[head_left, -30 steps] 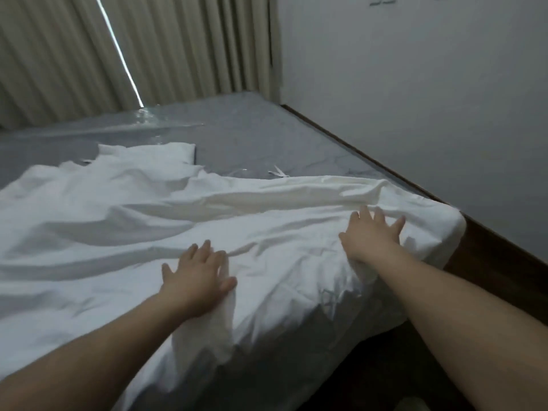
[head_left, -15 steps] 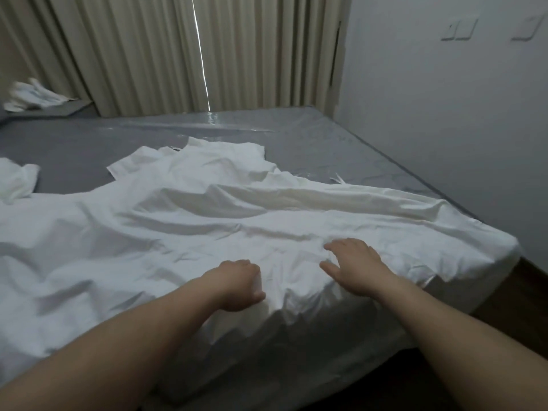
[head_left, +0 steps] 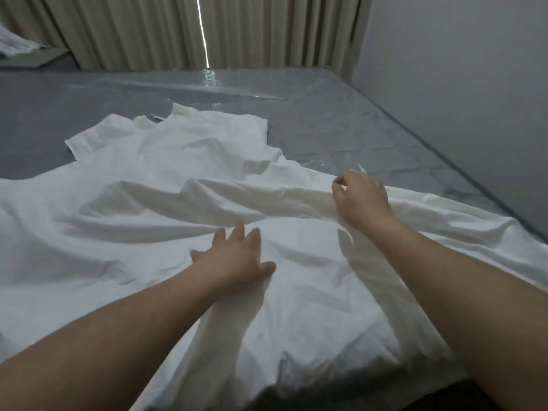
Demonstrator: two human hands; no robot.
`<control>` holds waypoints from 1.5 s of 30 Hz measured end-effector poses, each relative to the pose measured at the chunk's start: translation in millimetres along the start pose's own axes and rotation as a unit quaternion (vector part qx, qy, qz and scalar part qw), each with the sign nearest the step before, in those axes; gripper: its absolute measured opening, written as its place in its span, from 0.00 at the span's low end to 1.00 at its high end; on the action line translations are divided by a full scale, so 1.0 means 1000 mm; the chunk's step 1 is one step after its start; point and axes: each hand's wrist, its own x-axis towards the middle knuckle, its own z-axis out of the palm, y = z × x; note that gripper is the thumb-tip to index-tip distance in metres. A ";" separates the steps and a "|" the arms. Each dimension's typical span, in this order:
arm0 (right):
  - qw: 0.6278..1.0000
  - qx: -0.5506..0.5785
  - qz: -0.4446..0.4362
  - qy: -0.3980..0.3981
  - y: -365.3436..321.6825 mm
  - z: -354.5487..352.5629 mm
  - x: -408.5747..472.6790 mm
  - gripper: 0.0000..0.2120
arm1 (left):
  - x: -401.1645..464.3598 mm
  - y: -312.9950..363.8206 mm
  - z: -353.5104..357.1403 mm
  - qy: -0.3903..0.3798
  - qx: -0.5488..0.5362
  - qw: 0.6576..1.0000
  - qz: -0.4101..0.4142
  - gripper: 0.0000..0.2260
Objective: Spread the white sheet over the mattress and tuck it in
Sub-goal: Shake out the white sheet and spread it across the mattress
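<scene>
Barely begun: the white sheet [head_left: 166,209] lies bunched on the near half of the grey mattress [head_left: 341,114]. Left hand [head_left: 234,259] presses flat, right hand [head_left: 360,200] pinches a fold. Spreading and tucking remain.

A home bedroom: a wide grey mattress [head_left: 341,120] (still plastic-wrapped) with pleated beige curtains [head_left: 252,31] behind it.
</scene>
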 end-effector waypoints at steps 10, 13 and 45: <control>0.949 -0.127 0.060 -0.283 0.030 0.046 0.133 0.25 | 0.052 0.010 -0.055 -0.148 0.032 0.988 0.030 0.27; 0.937 -0.104 0.044 -0.330 0.022 0.029 0.141 0.15 | 0.048 0.012 -0.092 -0.170 0.010 0.985 0.020 0.21; 0.732 0.469 0.192 -0.455 0.063 -0.359 0.193 0.06 | 0.080 0.338 -0.405 -0.045 -0.658 0.681 -0.319 0.07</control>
